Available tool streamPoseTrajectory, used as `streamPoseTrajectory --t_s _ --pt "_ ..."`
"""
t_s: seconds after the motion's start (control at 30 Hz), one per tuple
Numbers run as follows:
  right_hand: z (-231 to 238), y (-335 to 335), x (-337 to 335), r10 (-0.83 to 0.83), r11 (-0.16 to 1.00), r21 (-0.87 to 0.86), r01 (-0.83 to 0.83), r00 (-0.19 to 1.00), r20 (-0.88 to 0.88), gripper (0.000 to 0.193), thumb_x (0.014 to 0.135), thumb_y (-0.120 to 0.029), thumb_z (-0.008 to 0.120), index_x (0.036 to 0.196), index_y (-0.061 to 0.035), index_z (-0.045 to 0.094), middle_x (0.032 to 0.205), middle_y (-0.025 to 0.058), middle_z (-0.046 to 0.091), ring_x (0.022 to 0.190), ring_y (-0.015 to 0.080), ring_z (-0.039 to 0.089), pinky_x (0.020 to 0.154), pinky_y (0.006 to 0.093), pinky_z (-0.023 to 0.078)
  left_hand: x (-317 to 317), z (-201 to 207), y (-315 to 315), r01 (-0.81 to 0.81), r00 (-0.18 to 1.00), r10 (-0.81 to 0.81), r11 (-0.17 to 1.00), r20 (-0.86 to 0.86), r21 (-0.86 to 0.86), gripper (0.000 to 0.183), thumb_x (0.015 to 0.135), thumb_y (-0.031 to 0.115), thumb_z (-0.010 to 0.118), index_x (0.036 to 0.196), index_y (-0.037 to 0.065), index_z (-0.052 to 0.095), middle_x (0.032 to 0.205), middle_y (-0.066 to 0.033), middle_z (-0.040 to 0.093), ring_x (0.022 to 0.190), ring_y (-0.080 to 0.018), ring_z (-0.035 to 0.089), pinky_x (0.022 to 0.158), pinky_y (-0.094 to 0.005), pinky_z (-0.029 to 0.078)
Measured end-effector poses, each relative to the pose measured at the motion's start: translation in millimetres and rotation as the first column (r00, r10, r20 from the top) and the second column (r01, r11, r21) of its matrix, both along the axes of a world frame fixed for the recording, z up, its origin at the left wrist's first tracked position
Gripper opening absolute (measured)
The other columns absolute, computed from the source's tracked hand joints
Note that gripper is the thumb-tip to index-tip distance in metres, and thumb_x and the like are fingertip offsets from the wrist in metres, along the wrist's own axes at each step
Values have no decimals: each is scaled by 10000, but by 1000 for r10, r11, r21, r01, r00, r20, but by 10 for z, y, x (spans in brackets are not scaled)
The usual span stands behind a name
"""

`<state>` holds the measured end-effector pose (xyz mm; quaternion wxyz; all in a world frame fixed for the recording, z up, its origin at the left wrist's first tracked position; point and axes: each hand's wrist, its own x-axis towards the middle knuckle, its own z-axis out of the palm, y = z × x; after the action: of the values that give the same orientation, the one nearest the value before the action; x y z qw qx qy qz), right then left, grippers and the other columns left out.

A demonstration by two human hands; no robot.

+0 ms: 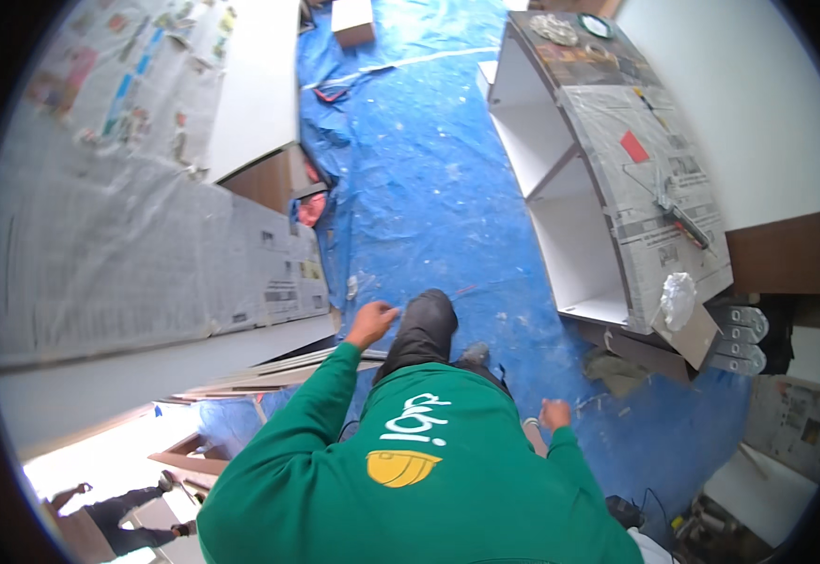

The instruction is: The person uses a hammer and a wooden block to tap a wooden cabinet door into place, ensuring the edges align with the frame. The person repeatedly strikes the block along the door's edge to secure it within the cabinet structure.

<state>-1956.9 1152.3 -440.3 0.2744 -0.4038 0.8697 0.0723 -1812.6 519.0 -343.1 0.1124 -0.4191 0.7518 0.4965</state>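
Observation:
My left hand (372,324) hangs beside my raised dark-trousered knee (429,315), close to the corner of a paper-covered surface (147,254). Its fingers are curled together, and nothing shows between them. Lower and to the right, my right hand (554,415) is closed in a loose fist over the blue sheeting (438,197). The inside of that fist is hidden. Neither hand touches any of the things around it. Ahead on the right, a caulking gun (687,226) lies on a cabinet (584,193) covered in newspaper and plastic.
A red card (633,147), a crumpled plastic wrap (679,301) and a tape roll (595,25) rest on the cabinet. A box (352,23) stands far ahead. Long boards (269,378) lie at left. Another person (114,522) is at lower left. Brown cloth (615,371) lies at right.

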Motion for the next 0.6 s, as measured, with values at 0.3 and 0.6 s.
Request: streamPoseTrajectory --t_s 0.3,0.6 --pt "340 -1913 -2669 -863 221 100 970 147 483 254 1024 -243 760 1020 6 713 818 91 715 623 188 690 504 348 538 783 -746 -566 -678 524 404 730 749 81 305 983 286 802 1011 -17 777 884 -211 769 867 -377 792 685 -538 613" --pt "579 -4907 -4437 -690 529 84 845 370 623 344 981 -292 820 1023 44 757 825 86 759 676 174 733 564 318 548 -1900 -382 -2855 -704 710 645 648 281 291 301 1032 312 762 1088 16 753 907 -68 744 763 -201 735 610 -344 575"
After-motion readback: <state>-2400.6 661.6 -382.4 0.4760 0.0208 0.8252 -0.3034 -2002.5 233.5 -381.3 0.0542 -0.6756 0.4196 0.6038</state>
